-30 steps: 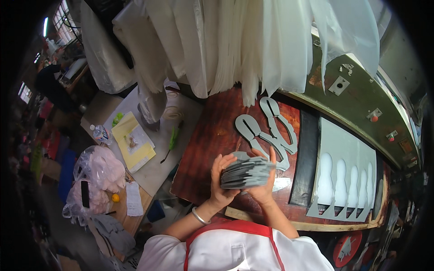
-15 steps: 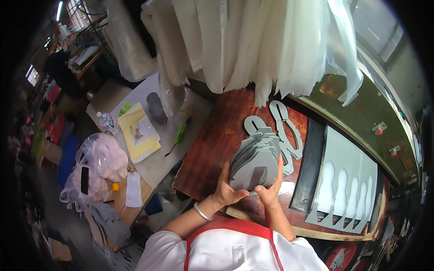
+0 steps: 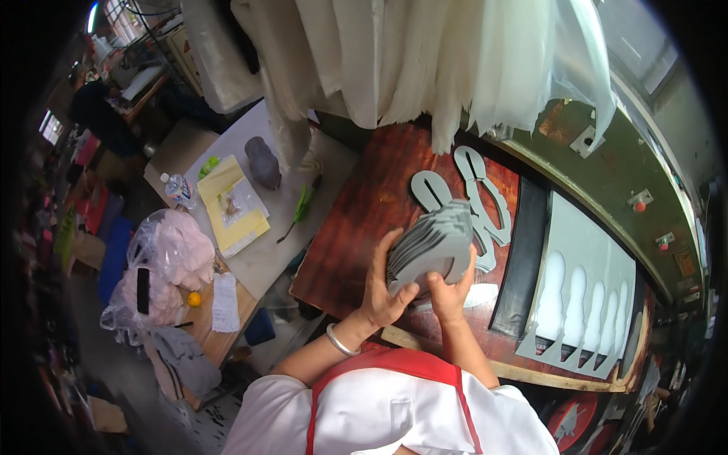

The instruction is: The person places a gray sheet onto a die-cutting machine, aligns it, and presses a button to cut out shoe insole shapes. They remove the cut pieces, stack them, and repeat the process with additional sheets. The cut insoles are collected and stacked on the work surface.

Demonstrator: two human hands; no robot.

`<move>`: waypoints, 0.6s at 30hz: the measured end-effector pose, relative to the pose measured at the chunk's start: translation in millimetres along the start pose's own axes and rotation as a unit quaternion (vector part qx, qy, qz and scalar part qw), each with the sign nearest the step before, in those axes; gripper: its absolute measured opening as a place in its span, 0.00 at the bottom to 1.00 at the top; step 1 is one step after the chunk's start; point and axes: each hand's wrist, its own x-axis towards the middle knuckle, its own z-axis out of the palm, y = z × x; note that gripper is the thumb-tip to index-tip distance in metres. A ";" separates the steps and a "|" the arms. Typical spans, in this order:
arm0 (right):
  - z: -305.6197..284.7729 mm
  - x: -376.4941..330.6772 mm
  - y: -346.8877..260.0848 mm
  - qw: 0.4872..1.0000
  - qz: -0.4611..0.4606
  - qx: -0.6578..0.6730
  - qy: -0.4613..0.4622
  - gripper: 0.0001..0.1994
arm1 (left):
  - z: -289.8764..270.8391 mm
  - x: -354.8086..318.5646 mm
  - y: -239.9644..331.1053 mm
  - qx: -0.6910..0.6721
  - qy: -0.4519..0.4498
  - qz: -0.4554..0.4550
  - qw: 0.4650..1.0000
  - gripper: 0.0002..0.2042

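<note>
A thick stack of grey cut sheet pieces [image 3: 434,241] is held between both my hands above the red-brown table. My left hand [image 3: 384,287] grips the stack's left side, its thumb along the near edge. On the other side my right hand [image 3: 452,294] closes around the right edge, thumb pressed on the top piece. The stack is tilted and its layers are fanned unevenly. Just beyond it, grey sole-shaped cut pieces with slots [image 3: 485,199] lie on the table. A small white piece [image 3: 481,294] rests beside my right wrist.
A grey sheet with tapering cutouts [image 3: 588,227] lies right of a black strip [image 3: 523,258]. Whitish plastic sheets [image 3: 425,61] hang over the far side. To the left stand a bottle [image 3: 178,188], a yellow folder [image 3: 233,216] and a bag of pink material [image 3: 173,258]. A person [image 3: 95,106] is at far left.
The stack has turned in my hands, leaning up and right with its layered edge more visible. My left fingers have moved higher along its side.
</note>
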 end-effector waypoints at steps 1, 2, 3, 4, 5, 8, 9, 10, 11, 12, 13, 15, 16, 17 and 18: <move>1.7 1.1 -3.0 1.000 0.015 0.010 0.008 0.35 | 2.9 0.2 2.5 -0.009 0.004 0.017 1.000 0.38; 2.7 1.9 -5.9 0.999 0.034 0.018 0.014 0.34 | 4.9 1.9 2.8 0.030 0.014 0.047 0.998 0.36; 3.4 2.5 -8.1 0.999 0.028 -0.010 0.023 0.34 | 6.0 2.6 2.6 0.047 0.026 0.039 0.998 0.35; 3.2 3.1 -10.2 0.999 0.024 -0.038 0.030 0.33 | 6.1 4.3 0.7 0.066 0.038 0.032 0.997 0.35; 3.0 3.8 -11.1 0.997 0.018 -0.062 0.029 0.32 | 5.2 5.4 -1.6 0.085 0.049 0.024 0.995 0.34; -2.7 7.3 -10.3 0.996 0.035 -0.080 0.010 0.30 | -3.0 10.7 -9.5 0.152 0.033 0.073 0.985 0.31; -6.8 8.9 -9.4 0.997 0.048 -0.061 0.002 0.29 | -6.2 12.2 -9.5 0.157 0.031 0.074 0.984 0.31; -11.5 10.9 -8.2 0.998 0.046 -0.042 -0.011 0.27 | -10.0 15.0 -8.0 0.153 0.024 0.084 0.984 0.30; -17.7 13.5 -7.5 0.996 0.078 -0.028 -0.032 0.27 | -13.5 18.6 -5.0 0.160 0.006 0.090 0.983 0.29; -25.3 16.8 -7.4 0.993 0.109 -0.013 -0.052 0.26 | -17.4 23.3 -0.8 0.166 -0.012 0.096 0.981 0.29; -34.2 19.2 -8.5 0.988 0.133 0.004 -0.078 0.26 | -22.0 28.4 4.7 0.172 -0.029 0.101 0.979 0.29; -55.4 24.7 -13.6 0.960 0.225 0.103 -0.133 0.34 | -41.1 43.6 16.5 0.184 -0.113 0.048 0.975 0.28; -66.2 27.0 -17.6 0.965 0.211 0.055 -0.148 0.38 | -53.9 53.7 18.7 0.195 -0.158 0.074 0.965 0.28; -73.7 28.3 -20.4 0.961 0.218 -0.015 -0.168 0.42 | -62.7 59.8 18.8 0.183 -0.185 0.119 0.958 0.29; -78.7 29.6 -22.7 0.950 0.220 0.026 -0.219 0.45 | -67.6 63.3 15.9 0.207 -0.197 0.138 0.948 0.30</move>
